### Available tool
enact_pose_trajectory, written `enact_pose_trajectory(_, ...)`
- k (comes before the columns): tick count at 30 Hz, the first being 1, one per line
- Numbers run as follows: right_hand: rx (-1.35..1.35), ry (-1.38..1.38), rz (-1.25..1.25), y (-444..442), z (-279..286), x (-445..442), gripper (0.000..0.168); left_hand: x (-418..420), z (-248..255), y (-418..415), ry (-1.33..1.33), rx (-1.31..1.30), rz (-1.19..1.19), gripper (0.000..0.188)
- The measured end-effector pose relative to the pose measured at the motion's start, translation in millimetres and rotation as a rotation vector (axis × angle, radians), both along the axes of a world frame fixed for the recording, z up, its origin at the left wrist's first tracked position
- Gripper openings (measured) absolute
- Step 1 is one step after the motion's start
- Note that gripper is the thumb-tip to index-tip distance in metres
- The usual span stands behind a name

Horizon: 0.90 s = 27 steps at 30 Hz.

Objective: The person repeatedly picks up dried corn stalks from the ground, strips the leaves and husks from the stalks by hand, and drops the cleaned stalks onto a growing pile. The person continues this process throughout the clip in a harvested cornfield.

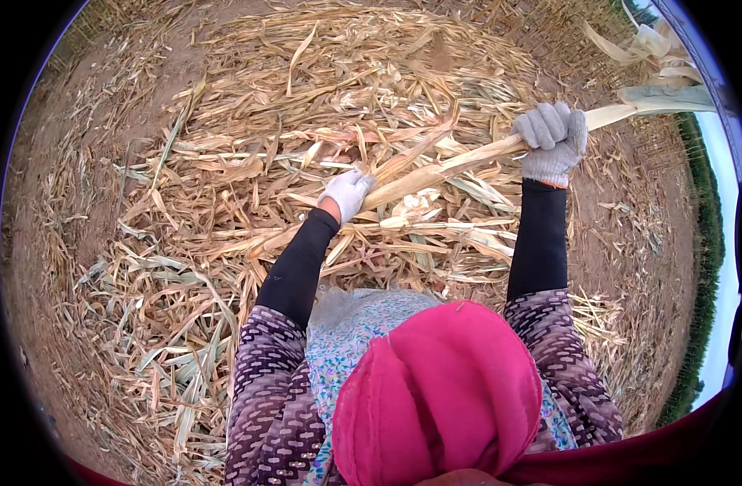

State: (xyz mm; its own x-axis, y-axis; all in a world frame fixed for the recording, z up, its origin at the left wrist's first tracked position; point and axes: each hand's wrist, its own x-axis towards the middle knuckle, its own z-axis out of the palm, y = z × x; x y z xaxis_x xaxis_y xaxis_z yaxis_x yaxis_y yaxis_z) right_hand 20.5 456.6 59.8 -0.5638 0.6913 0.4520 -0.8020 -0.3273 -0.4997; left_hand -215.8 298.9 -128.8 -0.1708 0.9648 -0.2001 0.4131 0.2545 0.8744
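Note:
A long dry corn stalk (471, 159), pale tan with leaves wrapped along it, slants up across the view from left to right. My left hand (350, 193), in a light knitted glove, is closed around its lower part. Farther up, my right hand (551, 143), in a greyer glove, grips the same stalk in a fist. Past that fist the stalk runs on to the upper right rim, where pale, loose husks (653, 45) hang near its end. Whether an ear sits in the husks I cannot tell. Beneath both hands lies a thick layer of cut corn stalks (359, 103).
Dry leaves and stalks (164, 340) spread over the ground at the left. Bare brown soil (638, 182) with scattered stubble shows on the right. A row of green trees (702, 243) borders the field at the far right.

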Motion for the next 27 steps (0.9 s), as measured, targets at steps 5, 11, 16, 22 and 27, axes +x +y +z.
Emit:
enact_pose_trajectory(5,-0.036,0.010,0.021,-5,-15,-9,0.042,-23,-34,6,0.194,-0.235,0.155,0.038)
enact_pose_trajectory(11,-0.103,-0.030,0.017,-22,-18,-27,0.041,-121,-103,-40,-0.872,-0.053,1.072,0.044)
enact_pose_trajectory(16,-0.258,0.042,-0.046,23,-13,32,0.044,-267,-105,-246,0.347,-0.126,1.560,0.048)
enact_pose_trajectory(22,-0.296,-0.085,-0.418,32,-15,66,0.044,-237,-31,-472,0.787,-1.313,1.324,0.046)
enact_pose_trajectory(27,-0.331,-0.288,-0.735,27,-20,38,0.045,-159,-3,-370,0.736,-1.278,0.723,0.069)
